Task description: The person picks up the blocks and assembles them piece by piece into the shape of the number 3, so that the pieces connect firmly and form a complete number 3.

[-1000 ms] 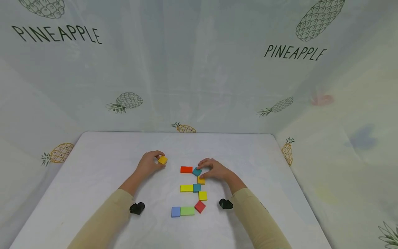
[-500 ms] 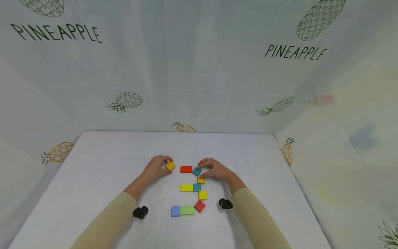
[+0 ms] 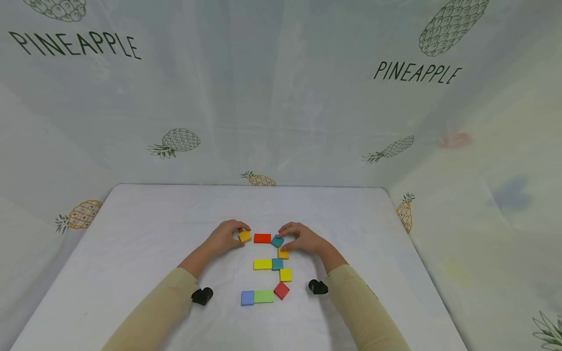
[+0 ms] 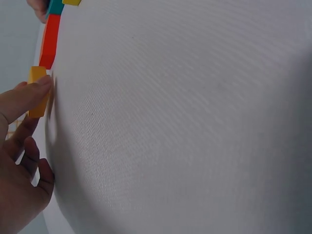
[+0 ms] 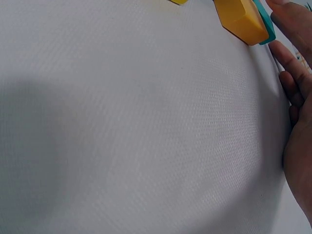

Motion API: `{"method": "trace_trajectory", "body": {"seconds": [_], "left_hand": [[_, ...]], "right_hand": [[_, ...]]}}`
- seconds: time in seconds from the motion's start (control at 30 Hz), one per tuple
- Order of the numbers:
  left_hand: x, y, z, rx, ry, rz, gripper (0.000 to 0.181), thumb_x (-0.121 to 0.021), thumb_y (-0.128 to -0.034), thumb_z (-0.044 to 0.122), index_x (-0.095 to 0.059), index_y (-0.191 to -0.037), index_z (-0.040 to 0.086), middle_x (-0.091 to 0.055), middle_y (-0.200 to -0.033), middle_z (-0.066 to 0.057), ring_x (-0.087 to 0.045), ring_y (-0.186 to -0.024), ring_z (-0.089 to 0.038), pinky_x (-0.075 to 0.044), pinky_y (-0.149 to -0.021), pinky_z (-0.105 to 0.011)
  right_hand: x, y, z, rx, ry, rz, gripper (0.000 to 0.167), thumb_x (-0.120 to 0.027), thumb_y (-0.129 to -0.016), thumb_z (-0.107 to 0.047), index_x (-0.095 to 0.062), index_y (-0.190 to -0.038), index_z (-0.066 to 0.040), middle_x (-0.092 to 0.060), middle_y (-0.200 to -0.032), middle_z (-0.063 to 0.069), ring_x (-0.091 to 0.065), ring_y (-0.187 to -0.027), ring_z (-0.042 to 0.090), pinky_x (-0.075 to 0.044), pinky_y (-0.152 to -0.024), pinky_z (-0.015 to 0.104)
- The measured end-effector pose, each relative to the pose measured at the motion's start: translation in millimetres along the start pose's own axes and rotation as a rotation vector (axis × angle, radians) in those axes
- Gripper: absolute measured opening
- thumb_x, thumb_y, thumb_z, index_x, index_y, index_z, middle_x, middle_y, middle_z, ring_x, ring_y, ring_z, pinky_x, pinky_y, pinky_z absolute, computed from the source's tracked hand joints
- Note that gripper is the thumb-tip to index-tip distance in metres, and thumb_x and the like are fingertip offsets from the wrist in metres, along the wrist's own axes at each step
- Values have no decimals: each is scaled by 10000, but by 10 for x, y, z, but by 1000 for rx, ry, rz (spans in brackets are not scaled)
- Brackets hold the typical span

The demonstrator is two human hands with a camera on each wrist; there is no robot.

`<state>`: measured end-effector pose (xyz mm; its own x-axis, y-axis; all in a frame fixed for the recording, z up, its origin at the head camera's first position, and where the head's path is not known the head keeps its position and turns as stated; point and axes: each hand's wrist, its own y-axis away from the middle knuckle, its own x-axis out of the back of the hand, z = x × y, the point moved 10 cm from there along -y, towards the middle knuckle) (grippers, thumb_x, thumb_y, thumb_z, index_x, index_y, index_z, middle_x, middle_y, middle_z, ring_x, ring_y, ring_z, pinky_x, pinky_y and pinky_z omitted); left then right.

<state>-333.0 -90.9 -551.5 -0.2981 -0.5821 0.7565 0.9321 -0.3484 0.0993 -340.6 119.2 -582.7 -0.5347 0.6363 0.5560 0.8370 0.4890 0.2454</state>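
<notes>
In the head view my left hand (image 3: pixel 224 238) pinches a yellow-orange block (image 3: pixel 245 236) between thumb and fingers, just left of a flat red rectangular block (image 3: pixel 262 238). The left wrist view shows this block (image 4: pixel 38 92) upright at the red block's (image 4: pixel 49 41) near end; whether they touch is unclear. My right hand (image 3: pixel 305 240) has its index finger and thumb about a tilted teal block (image 3: pixel 276 241) at the row's right end. Its thumb also lies by an orange block (image 3: pixel 283 253), seen beside the teal block (image 5: pixel 264 22) in the right wrist view.
Below lie a yellow rectangle (image 3: pixel 262 264), a teal square (image 3: pixel 277 264), a yellow square (image 3: pixel 286 275), a turned red square (image 3: pixel 282 290), a green rectangle (image 3: pixel 264 296) and a blue square (image 3: pixel 248 298). They stand on a white-covered table (image 3: pixel 175 209) before a pineapple-print curtain (image 3: pixel 281 97).
My left hand has moved right and slightly nearer with the yellow-orange block, closing on the red block's left end. The right hand stays in place at the teal block.
</notes>
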Motion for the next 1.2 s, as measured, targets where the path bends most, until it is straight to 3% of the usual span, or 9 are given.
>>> {"method": "trace_trajectory", "body": {"seconds": [0.63,1.2], "left_hand": [[-74,-105,5,-12,-24,-55,388,-808,-789,59,-692,-1146,158,-624,-1067,19,-514,-1018,-209,-425,-990,-427],[-100,-126,71,-84,-12,-118,379,-790,-805,42,-687,-1152,152,-631,-1118,10,-533,-1042,-208,-425,-992,-425]], "right_hand": [[0,-10,7,-9,10,-2,278,-814,-791,-336,-744,-1060,-347,-543,-1252,-112,-402,-1259,201,-347,-1042,525],[1,4,2,-32,11,9,278,-819,-788,-316,-746,-1055,-345,-543,-1252,-114,-399,-1264,199,-369,-1029,516]]}}
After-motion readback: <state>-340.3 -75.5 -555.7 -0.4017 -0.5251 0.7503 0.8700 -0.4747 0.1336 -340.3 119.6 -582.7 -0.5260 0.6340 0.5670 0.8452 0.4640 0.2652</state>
